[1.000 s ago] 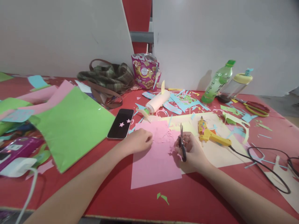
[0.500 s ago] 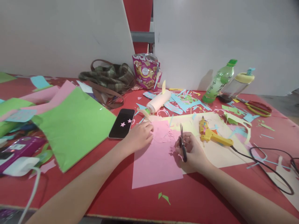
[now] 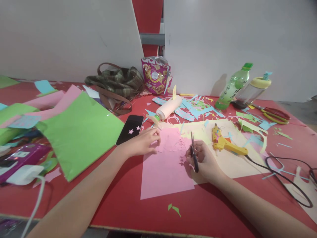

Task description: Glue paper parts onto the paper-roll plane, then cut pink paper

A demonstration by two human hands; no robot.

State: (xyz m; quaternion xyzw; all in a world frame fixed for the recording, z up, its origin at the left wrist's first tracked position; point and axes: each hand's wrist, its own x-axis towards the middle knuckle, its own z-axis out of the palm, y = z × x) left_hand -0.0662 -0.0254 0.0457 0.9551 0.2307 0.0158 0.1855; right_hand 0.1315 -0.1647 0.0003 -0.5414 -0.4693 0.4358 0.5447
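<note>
My right hand [image 3: 203, 159] is wrapped round a pair of scissors [image 3: 193, 153] with dark handles, blades pointing away from me. It rests at the right edge of a pink sheet of paper [image 3: 167, 175]. Over the left edge of that sheet hovers or rests my left hand [image 3: 146, 142], fingers loosely bent and apart, nothing visible in them. Pink paper scraps [image 3: 174, 142] lie on the upper part of the sheet. Just left of my left hand is a black phone [image 3: 127, 129] with small pink paper stars [image 3: 131, 131] on its screen.
A yellow glue gun [image 3: 228, 144] with a black cord lies on cream paper at right. Green paper [image 3: 81, 135] covers the left. Behind are a pale paper roll [image 3: 169, 107], a snack bag [image 3: 156, 77], a plaid bag [image 3: 119, 81], a green bottle [image 3: 232, 89] and a tumbler [image 3: 251, 94].
My left hand has drawn slightly left off the pink scraps, and its fingers have spread. My right hand and the scissors have hardly moved.
</note>
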